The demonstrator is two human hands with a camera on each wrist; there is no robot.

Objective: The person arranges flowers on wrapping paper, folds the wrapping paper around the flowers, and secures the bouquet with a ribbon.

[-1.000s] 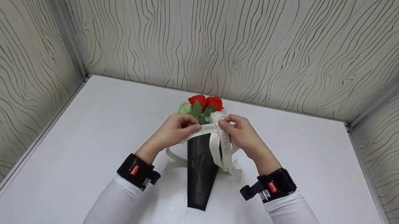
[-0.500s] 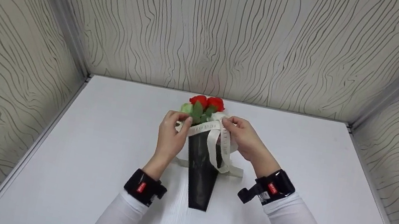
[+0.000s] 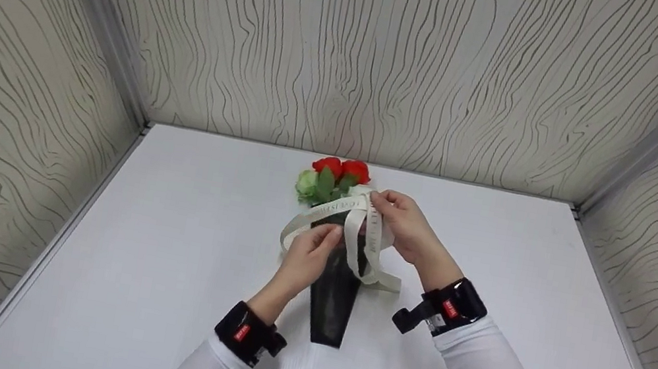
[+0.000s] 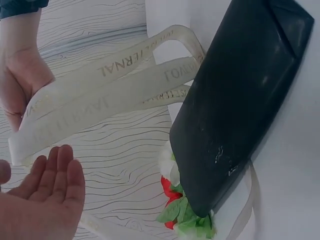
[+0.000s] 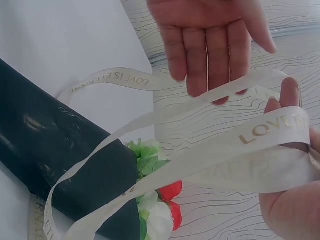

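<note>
A bouquet in a black wrapper (image 3: 330, 308) lies on the white table, its flower end pointing away. Cream ribbon (image 3: 353, 232) with printed lettering runs around it and loops above. My right hand (image 3: 407, 228) pinches folded ribbon near the white flower; the right wrist view shows the ribbon (image 5: 265, 134) bent between thumb and fingers. My left hand (image 3: 308, 254) hovers over the wrapper, below the ribbon's left loop. In the right wrist view, that left hand (image 5: 205, 45) has extended fingers and a thumb held apart, with no ribbon gripped.
Red roses (image 3: 356, 171) and a pale green flower (image 3: 306, 184) top the bouquet, with leaves among them. A ribbon tail (image 3: 387, 282) lies on the table (image 3: 157, 249) right of the wrapper. Wood-patterned walls (image 3: 352, 48) enclose the table's back and sides.
My left hand has let go of the ribbon's left part and moved down and right over the wrapper. That ribbon part now arcs loosely leftward. The right hand has hardly moved.
</note>
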